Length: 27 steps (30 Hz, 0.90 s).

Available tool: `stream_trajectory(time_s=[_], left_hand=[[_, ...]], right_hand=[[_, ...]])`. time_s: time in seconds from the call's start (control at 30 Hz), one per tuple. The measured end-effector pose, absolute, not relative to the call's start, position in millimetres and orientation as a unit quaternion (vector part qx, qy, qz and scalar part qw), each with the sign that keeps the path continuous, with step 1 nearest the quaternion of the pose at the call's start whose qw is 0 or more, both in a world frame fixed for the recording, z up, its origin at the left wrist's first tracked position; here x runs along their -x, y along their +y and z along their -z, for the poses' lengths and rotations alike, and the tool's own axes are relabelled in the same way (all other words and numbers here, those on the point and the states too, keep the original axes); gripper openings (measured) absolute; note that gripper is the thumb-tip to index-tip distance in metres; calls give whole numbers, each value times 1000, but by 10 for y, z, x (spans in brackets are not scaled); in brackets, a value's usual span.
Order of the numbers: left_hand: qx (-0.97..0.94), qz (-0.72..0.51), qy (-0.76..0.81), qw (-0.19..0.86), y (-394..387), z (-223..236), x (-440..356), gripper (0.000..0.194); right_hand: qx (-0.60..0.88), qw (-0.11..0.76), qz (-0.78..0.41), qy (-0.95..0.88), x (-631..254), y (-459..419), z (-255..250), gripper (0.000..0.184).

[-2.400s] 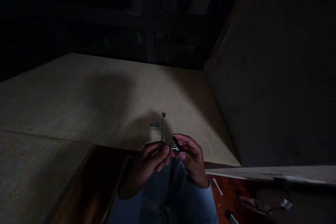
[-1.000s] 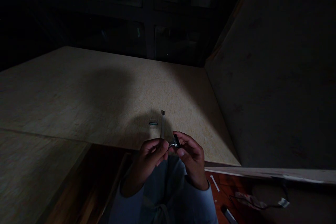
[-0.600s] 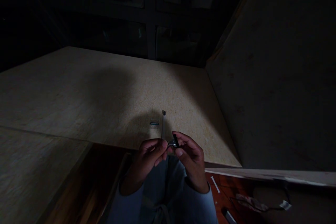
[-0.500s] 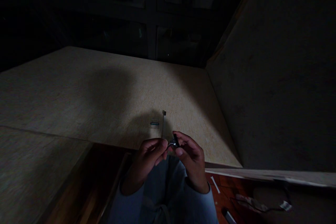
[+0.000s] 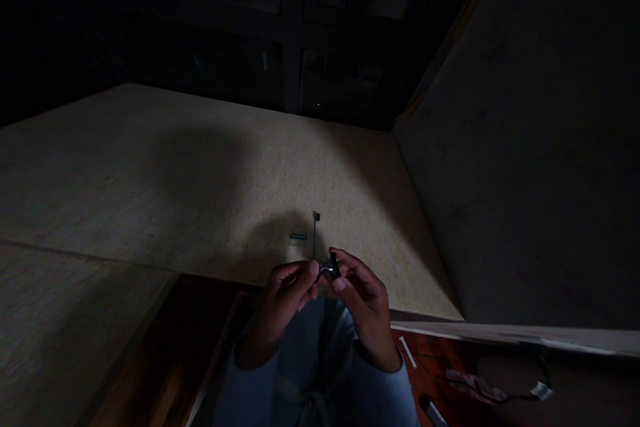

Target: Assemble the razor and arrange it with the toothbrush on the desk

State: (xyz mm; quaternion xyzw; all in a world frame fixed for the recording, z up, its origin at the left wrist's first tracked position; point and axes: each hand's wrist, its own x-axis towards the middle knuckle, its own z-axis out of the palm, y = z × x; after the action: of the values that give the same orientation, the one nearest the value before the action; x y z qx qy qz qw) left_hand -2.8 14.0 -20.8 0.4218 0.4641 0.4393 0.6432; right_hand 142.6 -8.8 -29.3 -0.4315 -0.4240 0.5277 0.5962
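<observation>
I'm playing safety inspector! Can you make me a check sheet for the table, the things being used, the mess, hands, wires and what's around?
Surface: pale table, dimly lit, partly shaded.
Things: shiny razor, by its look, in both hands; small clear case and thin stick on the table.
Clutter: white strip and dark object on the reddish floor.
Hands: left hand pinches the handle; right hand holds the head.
Cables: dark cord with a white tag, lower right.
Surroundings: dark panes behind, dark wall to the right.

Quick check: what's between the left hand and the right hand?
A small shiny T-shaped piece, seen in the head view: the left hand pinches its narrow end, the right hand its dark crossbar.
</observation>
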Motion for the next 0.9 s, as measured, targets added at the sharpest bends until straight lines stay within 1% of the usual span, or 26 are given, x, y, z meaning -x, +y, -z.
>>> stream_trajectory(time_s=[0.13,0.4,0.6,0.77,0.9], left_hand=[[-429,-417,459,657,136,196,118,63],[-436,-420,437,665,142,235,198,59],[-430,-426,423,675,133,217,184,57],[-404,-427,430,686,142,228,121,60],[-411,-417,433,685,157,253,92,61]], right_hand=[[419,587,-531,-445,-1385,-87,279,38],[400,584,-535,-462,-1344,-77,253,37],[420,578,-537,-448,-1361,-95,255,42],[426,590,-532,-433,-1383,-94,281,37],[424,590,-533,-434,-1404,-97,278,37]])
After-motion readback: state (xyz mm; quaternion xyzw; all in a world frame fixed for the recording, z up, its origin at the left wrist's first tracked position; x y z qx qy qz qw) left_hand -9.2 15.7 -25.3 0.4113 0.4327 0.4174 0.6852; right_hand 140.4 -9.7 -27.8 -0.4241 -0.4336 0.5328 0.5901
